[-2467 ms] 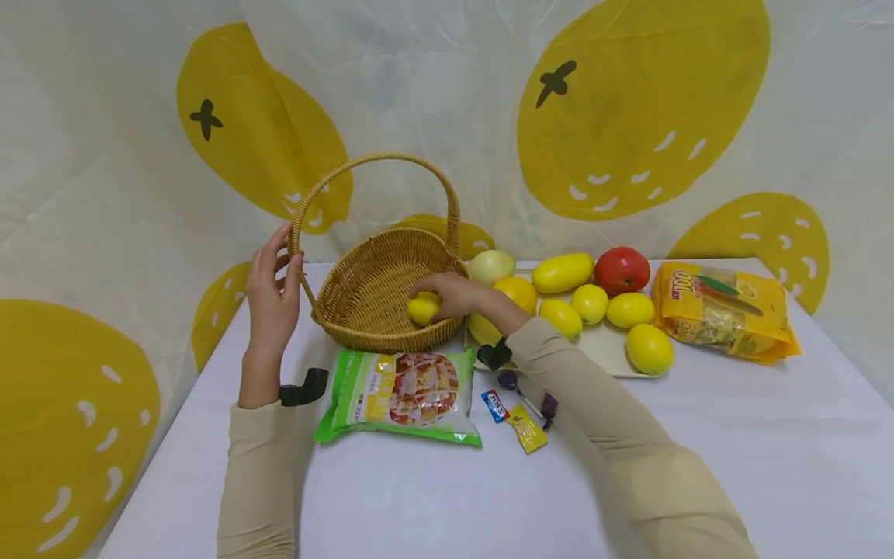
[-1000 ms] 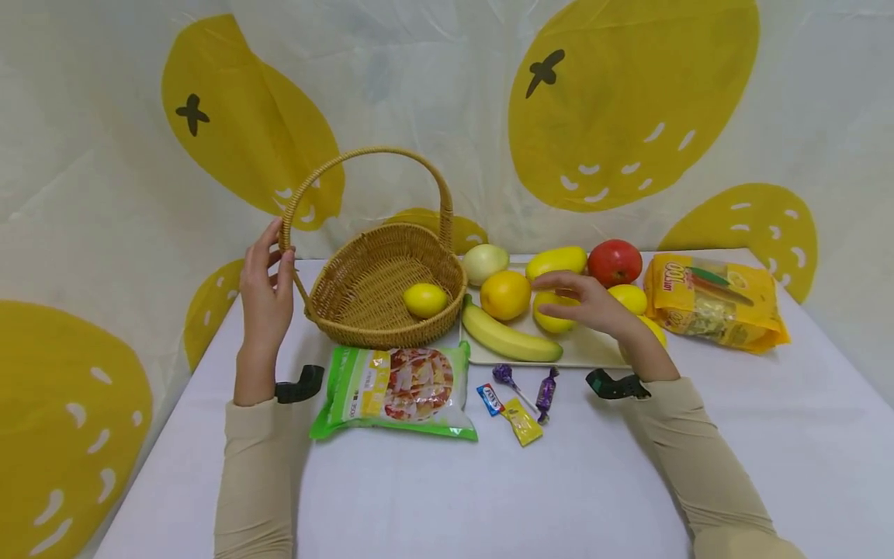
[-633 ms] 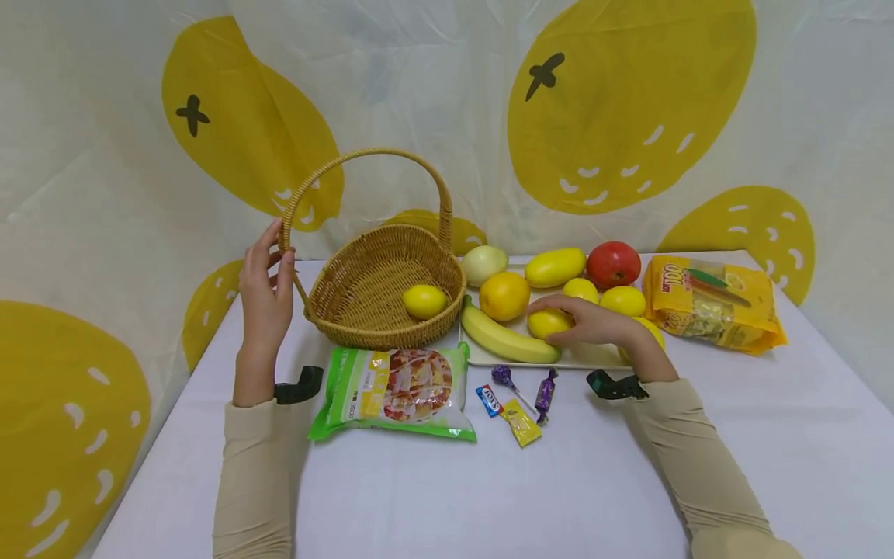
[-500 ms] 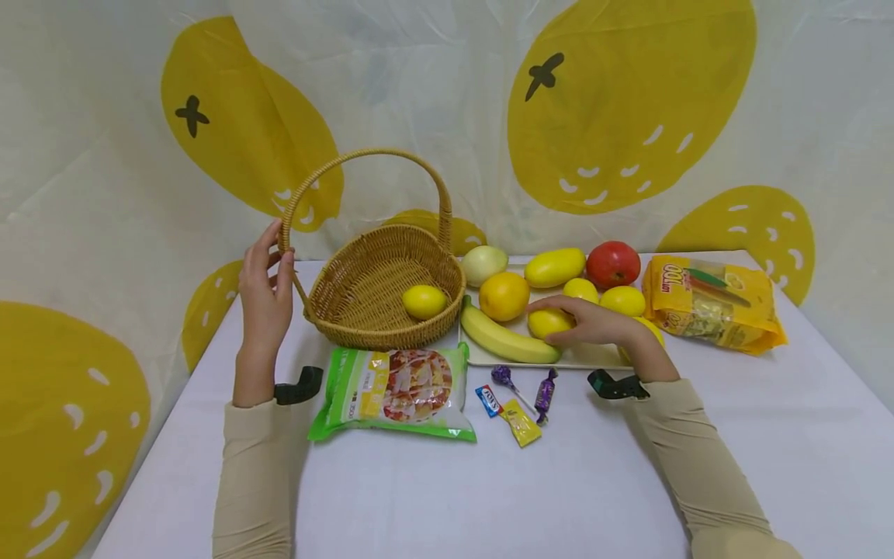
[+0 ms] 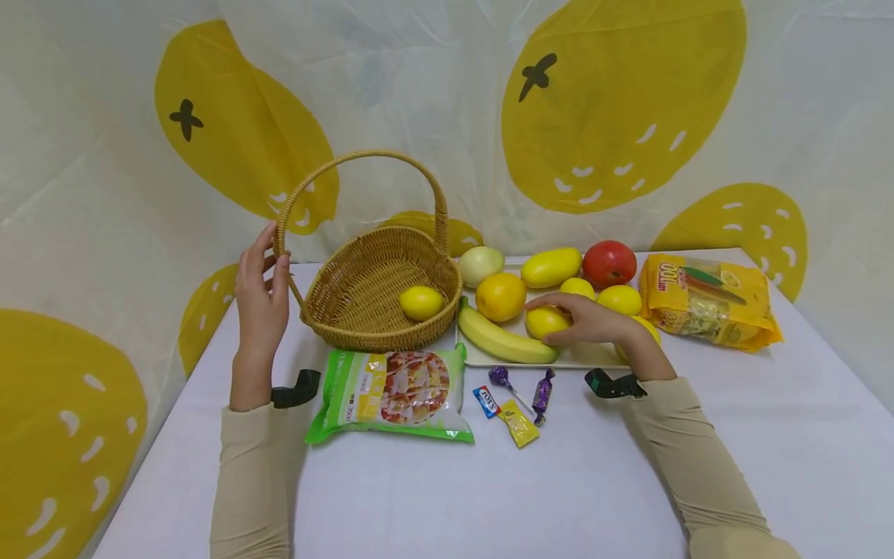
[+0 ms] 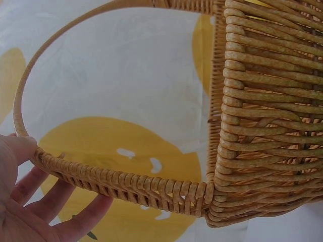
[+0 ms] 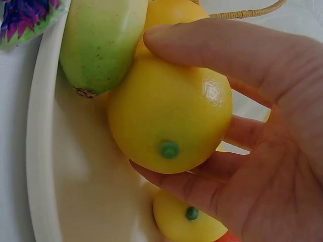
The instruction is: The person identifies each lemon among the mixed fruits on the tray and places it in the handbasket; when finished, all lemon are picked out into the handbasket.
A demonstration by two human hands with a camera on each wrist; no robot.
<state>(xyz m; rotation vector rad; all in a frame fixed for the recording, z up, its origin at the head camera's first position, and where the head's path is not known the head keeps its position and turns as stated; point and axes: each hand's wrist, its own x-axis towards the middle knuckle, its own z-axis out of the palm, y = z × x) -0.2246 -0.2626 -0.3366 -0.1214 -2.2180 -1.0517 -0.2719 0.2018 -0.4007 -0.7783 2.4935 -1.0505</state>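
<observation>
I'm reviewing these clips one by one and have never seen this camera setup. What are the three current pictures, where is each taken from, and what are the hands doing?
There is no machine: a person works with two bare hands. The wide picture comes from a head-worn camera looking down at a white-covered table. The two close-ups come from cameras strapped to each wrist.

The left hand grips the arched handle of a woven wicker basket, which holds one yellow lemon. The right hand curls around another yellow lemon on a cream tray, beside a yellow-green banana.

Also on the table: more fruit, a green snack bag, a yellow snack bag and wrapped sweets.
</observation>
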